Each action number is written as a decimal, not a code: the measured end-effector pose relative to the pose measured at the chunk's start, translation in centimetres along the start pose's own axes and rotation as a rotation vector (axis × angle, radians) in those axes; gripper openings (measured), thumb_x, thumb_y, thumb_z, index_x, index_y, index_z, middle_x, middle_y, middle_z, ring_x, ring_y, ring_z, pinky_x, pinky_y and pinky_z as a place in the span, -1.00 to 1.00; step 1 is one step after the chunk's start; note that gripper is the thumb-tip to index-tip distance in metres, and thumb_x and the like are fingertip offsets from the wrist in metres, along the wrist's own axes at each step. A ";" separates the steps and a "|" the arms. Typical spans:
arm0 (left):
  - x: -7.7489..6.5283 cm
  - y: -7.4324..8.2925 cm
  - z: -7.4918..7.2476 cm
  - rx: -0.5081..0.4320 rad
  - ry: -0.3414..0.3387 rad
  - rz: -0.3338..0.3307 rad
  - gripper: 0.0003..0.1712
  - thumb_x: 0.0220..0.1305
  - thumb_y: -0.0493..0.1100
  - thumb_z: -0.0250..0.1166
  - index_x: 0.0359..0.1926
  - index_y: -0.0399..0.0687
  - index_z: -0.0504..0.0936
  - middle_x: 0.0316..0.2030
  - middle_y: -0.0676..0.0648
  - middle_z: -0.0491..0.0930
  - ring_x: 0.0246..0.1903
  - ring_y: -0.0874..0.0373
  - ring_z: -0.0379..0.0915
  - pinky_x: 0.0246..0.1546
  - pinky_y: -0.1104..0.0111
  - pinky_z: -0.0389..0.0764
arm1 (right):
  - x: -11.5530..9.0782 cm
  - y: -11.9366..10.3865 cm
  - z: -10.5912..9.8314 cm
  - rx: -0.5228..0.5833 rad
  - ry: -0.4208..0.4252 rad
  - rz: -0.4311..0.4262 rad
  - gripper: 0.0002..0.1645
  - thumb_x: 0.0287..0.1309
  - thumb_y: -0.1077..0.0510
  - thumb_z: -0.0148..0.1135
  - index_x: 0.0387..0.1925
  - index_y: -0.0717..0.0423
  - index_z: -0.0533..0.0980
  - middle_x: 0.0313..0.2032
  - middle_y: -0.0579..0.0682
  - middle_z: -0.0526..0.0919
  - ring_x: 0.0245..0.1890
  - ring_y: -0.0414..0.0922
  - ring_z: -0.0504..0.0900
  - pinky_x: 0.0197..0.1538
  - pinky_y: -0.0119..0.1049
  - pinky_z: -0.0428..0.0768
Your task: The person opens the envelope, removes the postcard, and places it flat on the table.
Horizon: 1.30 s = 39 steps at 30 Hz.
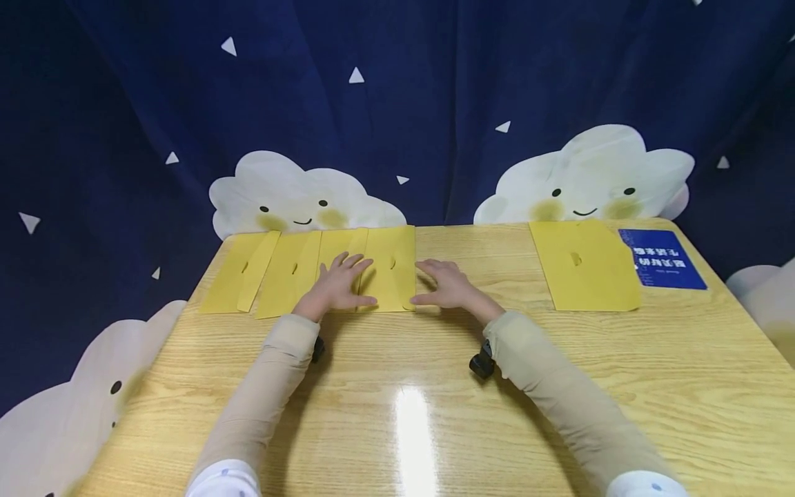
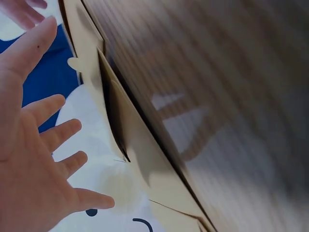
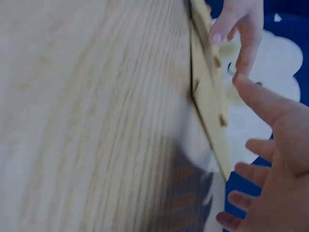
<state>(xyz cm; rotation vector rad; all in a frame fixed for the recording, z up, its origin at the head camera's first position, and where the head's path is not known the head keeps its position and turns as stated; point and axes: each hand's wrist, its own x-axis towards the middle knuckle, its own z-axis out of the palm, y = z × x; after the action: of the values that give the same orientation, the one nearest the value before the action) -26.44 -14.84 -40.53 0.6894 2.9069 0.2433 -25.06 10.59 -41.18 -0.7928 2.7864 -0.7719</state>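
Note:
Several yellow paper envelopes [image 1: 295,269] with slit closures lie in a row at the table's back left. Over the row's rightmost envelope [image 1: 397,276] my two hands face each other from either side. The left hand [image 1: 340,283] hovers across its left edge with fingers spread, nothing in its grasp. At the right edge is my right hand [image 1: 444,284], fingers parted and fingertips close to that edge, also holding nothing. In the left wrist view an envelope's open side [image 2: 116,116] gapes a little. The right wrist view shows the envelopes [image 3: 210,101] edge-on beyond the right hand's thumb.
Farther right lies another yellow envelope [image 1: 584,269], overlapping a blue card [image 1: 663,259] with white lettering. The wooden table [image 1: 373,386] ends at a dark blue curtain [image 1: 422,103] with white clouds. A bright reflection shows near the front.

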 end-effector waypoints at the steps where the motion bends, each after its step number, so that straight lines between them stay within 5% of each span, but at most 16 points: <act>1: 0.2 0.0 -0.1 0.009 -0.018 -0.006 0.01 -0.03 0.32 0.27 0.37 0.02 0.12 0.35 -0.15 0.04 0.33 -0.20 -0.24 0.05 -0.36 -0.10 | 0.3 0.1 0.1 -0.006 -0.024 0.015 -0.05 -0.01 -0.15 0.27 0.31 0.24 0.16 0.29 0.28 0.15 0.27 0.26 0.05 0.16 0.24 0.06; 10: 1.1 0.2 -0.5 0.045 -0.110 -0.011 0.02 -0.06 0.30 0.31 0.36 -0.01 0.16 0.33 -0.18 0.08 0.32 -0.22 -0.26 0.06 -0.35 -0.15 | 2.0 0.2 1.0 -0.052 -0.180 0.112 -0.06 0.06 -0.22 0.17 0.38 0.02 0.05 0.38 0.10 -0.03 0.34 0.21 -0.23 0.16 0.27 -0.15; 22: 1.9 0.3 0.3 0.065 -0.139 -0.014 -0.01 -0.05 0.34 0.28 0.34 0.00 0.20 0.31 -0.16 0.12 0.32 -0.21 -0.24 0.09 -0.33 -0.16 | 1.8 0.4 1.2 -0.098 -0.186 0.125 -0.10 0.09 -0.22 0.14 0.37 0.01 0.08 0.38 0.07 -0.04 0.35 0.19 -0.25 0.18 0.24 -0.16; 39: 1.2 2.0 1.1 0.061 -0.124 0.057 -0.03 -0.04 0.32 0.29 0.31 -0.10 0.25 0.28 -0.22 0.17 0.30 -0.22 -0.12 0.17 -0.18 -0.05 | -0.4 0.8 1.1 -0.116 -0.193 0.101 -0.11 0.09 -0.21 0.15 0.36 0.06 0.11 0.37 0.12 -0.03 0.33 0.24 -0.20 0.16 0.26 -0.11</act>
<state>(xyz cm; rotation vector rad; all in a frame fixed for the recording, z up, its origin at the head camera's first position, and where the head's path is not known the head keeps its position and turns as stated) -26.46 -12.36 -41.30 0.7686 2.7895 0.1138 -24.75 10.91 -42.52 -0.6981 2.6913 -0.4928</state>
